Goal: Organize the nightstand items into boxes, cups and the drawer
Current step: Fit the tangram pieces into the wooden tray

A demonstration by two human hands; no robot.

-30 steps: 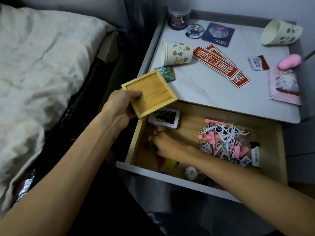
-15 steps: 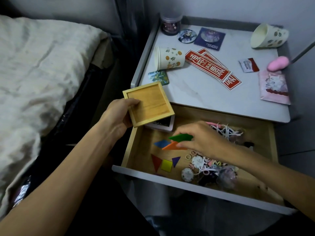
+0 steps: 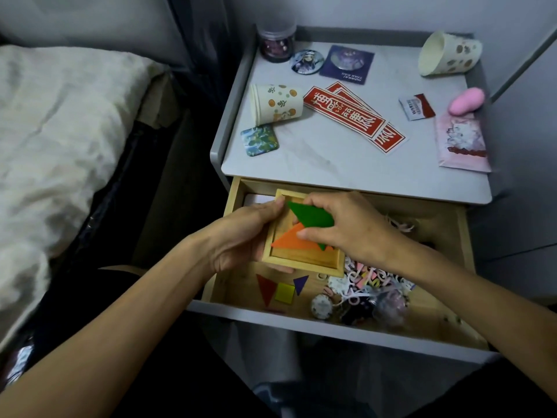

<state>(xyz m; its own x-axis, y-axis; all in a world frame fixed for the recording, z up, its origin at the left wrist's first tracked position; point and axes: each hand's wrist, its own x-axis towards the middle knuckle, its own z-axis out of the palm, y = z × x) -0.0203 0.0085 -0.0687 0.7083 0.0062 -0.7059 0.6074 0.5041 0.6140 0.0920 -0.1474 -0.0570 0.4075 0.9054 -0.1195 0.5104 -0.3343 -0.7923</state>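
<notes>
Triangle [image 3: 297, 242], orange (pinched by right hand [image 3: 352, 227]), points left across tray [image 3: 301, 263].

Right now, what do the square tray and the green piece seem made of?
The square tray looks like pale unfinished wood, with faint grain and a matte surface. The green piece is flat, evenly coloured and slightly glossy: perhaps plastic or painted wood.

The view is dim and cool; the brightest area is the nightstand top [image 3: 331, 164] beyond your left hand [image 3: 241, 233] and right hand [image 3: 349, 229], evenly lit with soft shadows. Below your left hand the picture drops to near black. The clutter [image 3: 361, 285] beneath your right hand is blurred, and straight edges bow near the frame borders.
</notes>
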